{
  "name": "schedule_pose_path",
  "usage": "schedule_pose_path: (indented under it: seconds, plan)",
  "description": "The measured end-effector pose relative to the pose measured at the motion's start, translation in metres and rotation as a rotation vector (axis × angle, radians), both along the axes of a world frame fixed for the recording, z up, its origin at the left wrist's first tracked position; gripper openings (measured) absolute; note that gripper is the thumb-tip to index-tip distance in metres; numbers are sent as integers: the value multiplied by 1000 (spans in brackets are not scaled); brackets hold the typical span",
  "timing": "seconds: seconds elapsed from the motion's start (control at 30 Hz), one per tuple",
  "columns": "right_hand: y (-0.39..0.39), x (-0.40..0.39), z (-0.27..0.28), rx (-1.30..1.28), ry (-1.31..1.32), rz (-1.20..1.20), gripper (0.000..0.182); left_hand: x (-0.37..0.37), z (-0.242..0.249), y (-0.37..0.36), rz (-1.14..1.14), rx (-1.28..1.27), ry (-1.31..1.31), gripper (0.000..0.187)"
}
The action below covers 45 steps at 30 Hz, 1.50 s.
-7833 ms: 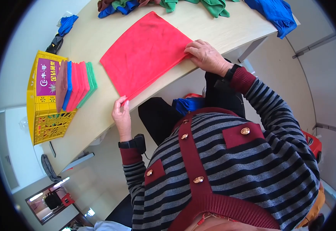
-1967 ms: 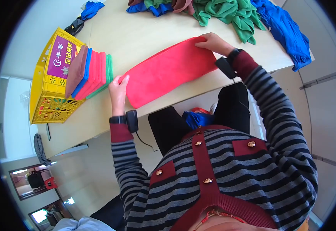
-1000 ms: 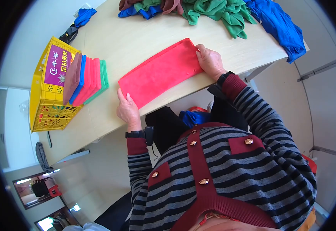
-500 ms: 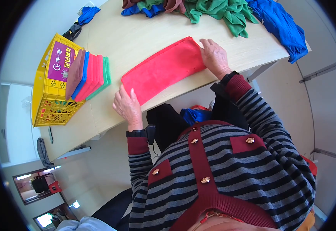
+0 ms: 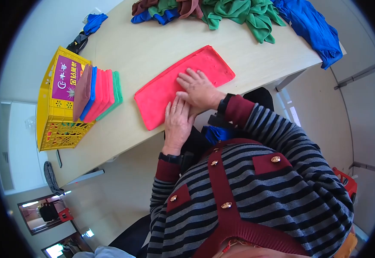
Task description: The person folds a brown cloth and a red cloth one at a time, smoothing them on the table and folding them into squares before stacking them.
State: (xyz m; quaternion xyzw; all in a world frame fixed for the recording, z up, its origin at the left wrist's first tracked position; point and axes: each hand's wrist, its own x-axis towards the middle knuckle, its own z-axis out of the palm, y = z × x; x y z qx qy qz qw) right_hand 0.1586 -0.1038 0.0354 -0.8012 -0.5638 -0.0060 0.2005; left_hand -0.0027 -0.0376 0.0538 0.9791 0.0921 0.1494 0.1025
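Note:
A folded red cloth (image 5: 153, 99) lies flat on the table, close to its front edge. My left hand (image 5: 179, 120) rests on the cloth's near edge with its fingers stretched out. Just above it, my right hand (image 5: 199, 88) lies flat on the middle of the cloth, fingers spread, its thumb side touching my left fingertips. Neither hand grips anything. To the left, several folded cloths in brown, blue, red and green (image 5: 106, 92) stand on edge in a row against a yellow crate.
The yellow plastic crate (image 5: 63, 129) with a purple label stands at the table's left. Heaped green cloths (image 5: 239, 17) and a blue cloth (image 5: 312, 30) lie along the far side, the blue hanging over the right edge. The table (image 5: 123, 142) ends just before my body.
Both hands have left the cloth's two ends and come together at its middle. My right hand moved left and my left hand moved right.

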Motion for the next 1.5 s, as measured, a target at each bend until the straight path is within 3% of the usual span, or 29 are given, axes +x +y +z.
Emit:
schedule_pose_path:
  seconds: [0.17,0.33,0.5,0.6,0.73,0.8,1.07,1.5]
  plan:
    - [-22,41,-2,-84,-154,-147,62,-32,-5,18,65,84,-40,54]
    - [-51,65,0,-82,-201,-149,61,-67,-13,37,148,103,-78,50]
    - [-73,82,9,-145,-249,-191,59,-88,-3,50,309,91,-112,34]
    - [-74,84,17,-202,-357,-237,58,-89,6,52,409,137,-60,27]
    - [-42,49,44,-251,-343,-182,58,-44,24,55,325,118,-195,21]
    - [-21,38,31,-125,-58,-30,58,-15,19,62,185,48,-191,31]
    - [1,50,-2,-51,-221,-138,61,22,-17,86,321,115,169,60]
    - [-37,103,-1,-65,-164,-215,61,-24,-31,121,566,36,141,67]
